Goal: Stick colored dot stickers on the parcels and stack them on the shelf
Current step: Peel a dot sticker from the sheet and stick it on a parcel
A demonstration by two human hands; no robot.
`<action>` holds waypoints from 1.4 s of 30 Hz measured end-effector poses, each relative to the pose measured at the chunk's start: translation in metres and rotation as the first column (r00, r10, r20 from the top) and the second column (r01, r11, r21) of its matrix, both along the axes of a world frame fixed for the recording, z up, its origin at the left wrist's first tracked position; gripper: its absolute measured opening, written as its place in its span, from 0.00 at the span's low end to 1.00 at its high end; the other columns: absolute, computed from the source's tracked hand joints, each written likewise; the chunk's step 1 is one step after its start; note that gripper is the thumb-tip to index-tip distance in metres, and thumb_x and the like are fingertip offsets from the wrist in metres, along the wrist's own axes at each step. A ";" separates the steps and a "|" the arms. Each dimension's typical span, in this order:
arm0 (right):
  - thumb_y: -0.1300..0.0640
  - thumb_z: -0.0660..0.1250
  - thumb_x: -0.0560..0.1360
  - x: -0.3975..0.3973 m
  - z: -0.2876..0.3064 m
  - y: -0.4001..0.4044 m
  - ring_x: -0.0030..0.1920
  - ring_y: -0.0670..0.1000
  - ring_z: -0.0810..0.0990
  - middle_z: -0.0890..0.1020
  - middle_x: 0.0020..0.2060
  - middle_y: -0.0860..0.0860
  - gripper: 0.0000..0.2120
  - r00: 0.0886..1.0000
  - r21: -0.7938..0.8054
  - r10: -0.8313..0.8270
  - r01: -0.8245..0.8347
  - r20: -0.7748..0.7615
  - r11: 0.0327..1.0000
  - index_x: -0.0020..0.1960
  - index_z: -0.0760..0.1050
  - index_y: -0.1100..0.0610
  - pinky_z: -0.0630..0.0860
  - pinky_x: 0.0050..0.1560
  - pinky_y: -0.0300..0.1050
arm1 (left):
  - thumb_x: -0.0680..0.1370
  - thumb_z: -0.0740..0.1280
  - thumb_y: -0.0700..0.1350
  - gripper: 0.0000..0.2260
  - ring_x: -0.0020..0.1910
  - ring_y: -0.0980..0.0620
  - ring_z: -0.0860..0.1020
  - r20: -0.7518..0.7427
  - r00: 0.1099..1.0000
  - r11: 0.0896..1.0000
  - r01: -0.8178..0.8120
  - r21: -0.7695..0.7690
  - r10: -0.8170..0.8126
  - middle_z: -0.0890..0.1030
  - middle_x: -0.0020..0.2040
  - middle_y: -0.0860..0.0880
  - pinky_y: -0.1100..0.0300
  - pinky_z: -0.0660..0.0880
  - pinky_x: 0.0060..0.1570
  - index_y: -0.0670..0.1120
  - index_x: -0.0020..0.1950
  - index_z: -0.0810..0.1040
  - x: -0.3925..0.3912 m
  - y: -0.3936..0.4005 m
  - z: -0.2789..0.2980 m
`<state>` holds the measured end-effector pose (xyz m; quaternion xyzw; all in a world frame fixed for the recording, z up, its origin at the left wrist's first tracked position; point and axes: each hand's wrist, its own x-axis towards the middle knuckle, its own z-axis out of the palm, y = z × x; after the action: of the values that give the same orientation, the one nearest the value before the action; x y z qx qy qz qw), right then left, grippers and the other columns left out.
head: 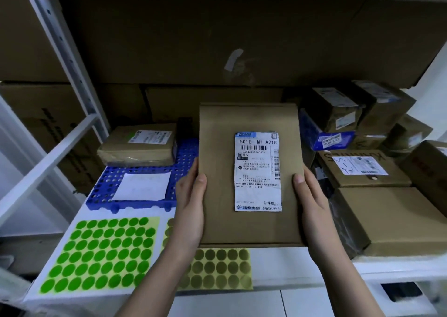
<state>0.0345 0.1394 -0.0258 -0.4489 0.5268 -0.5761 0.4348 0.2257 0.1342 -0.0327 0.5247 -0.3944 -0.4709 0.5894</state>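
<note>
A: Head view: both hands are on the parcel (pixel 250 174). The left hand (pixel 189 205) grips its left edge and the right hand (pixel 312 200) its right edge, thumbs lying on top, the other fingers out of sight underneath. It is held just above the shelf (pixel 290 266), over the olive sheet (pixel 217 268) of dots.

B: How will it handle?

A: Flat brown cardboard with a white label (pixel 257 171) in the middle. I judge it stiff and light, since thumbs at the two edges suffice. The board looks matte, so not slippery. Holding it by the long edges, low down as now, seems right; a dot would go on bare card beside the label.

B: And the surroundings?

A: The shelf is white, in a pale metal rack. The green sheet (pixel 101 254) lies at the left, a blue tray (pixel 135 186) behind it carrying white paper (pixel 142 186) and a wrapped package (pixel 137 147). More boxes (pixel 362 171) crowd the right side, and large cartons (pixel 217 38) fill the back. Room is tight.
</note>
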 end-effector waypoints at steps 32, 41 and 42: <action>0.43 0.58 0.79 -0.079 -0.122 -0.003 0.59 0.55 0.76 0.78 0.61 0.52 0.22 0.926 0.452 0.084 0.100 -0.369 0.887 0.69 0.67 0.51 0.72 0.61 0.55 | 0.76 0.59 0.47 0.16 0.58 0.55 0.75 0.036 0.941 0.882 0.301 0.362 -0.336 0.75 0.61 0.50 0.63 0.72 0.49 0.55 0.64 0.69 -0.073 0.000 -0.121; 0.43 0.63 0.77 -0.087 -0.112 -0.006 0.49 0.50 0.81 0.80 0.54 0.48 0.21 0.994 0.492 0.075 -0.024 -0.085 0.870 0.67 0.69 0.49 0.75 0.40 0.43 | 0.82 0.55 0.49 0.16 0.61 0.59 0.68 0.618 0.743 0.967 0.189 0.171 -0.255 0.72 0.64 0.54 0.65 0.63 0.60 0.52 0.70 0.69 -0.050 0.008 -0.139; 0.43 0.63 0.77 -0.088 -0.113 -0.007 0.49 0.50 0.81 0.80 0.54 0.49 0.21 0.994 0.494 0.074 -0.027 -0.077 0.869 0.67 0.70 0.49 0.76 0.40 0.43 | 0.81 0.53 0.52 0.19 0.63 0.56 0.70 0.681 0.699 0.976 0.163 0.144 -0.217 0.73 0.64 0.52 0.62 0.64 0.63 0.50 0.69 0.71 -0.044 0.010 -0.143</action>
<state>-0.0531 0.1323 -0.1386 -0.3634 0.6639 -0.3897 0.5247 0.1814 0.1441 -0.1758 0.6401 -0.6206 -0.3127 0.3276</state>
